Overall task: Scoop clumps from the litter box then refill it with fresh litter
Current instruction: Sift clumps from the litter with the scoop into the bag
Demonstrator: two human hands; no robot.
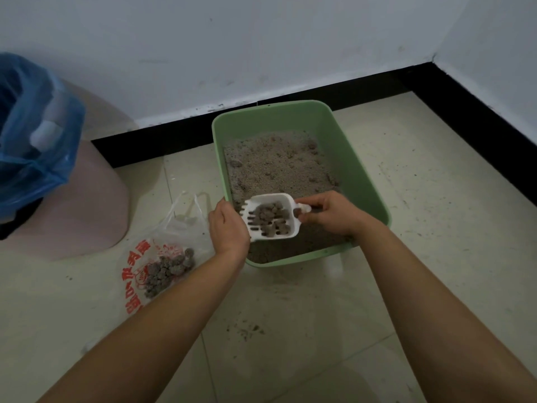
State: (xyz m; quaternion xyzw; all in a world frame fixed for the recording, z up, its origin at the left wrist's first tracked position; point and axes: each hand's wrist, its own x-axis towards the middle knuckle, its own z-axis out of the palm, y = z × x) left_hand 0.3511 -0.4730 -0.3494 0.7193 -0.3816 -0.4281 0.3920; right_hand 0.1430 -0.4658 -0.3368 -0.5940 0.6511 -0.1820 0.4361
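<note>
**Q:** Location of scoop (pixel 263 199)?
**A:** Centre of frame, over near end of green litter box (pixel 360 158). Loaded with dark clumps (pixel 271 219).

**Q:** Method of hold?
**A:** Gripped at handle by right hand (pixel 328 213). Touched at toothed end by left hand (pixel 228 228), with fingers out of sight.

**Q:** Contents of box?
**A:** Filled with grey litter (pixel 276 164), lumpy toward far end.

**Q:** Left of box?
**A:** On tiled floor (pixel 290 330), just beside box: clear plastic bag (pixel 174 228) with red print, holding bagged clumps (pixel 168 270). Upper left of frame: blue bag (pixel 37 135) against pink container (pixel 87 199).

**Q:** Behind box?
**A:** Black skirting (pixel 465 112) below white wall (pixel 261 39).
</note>
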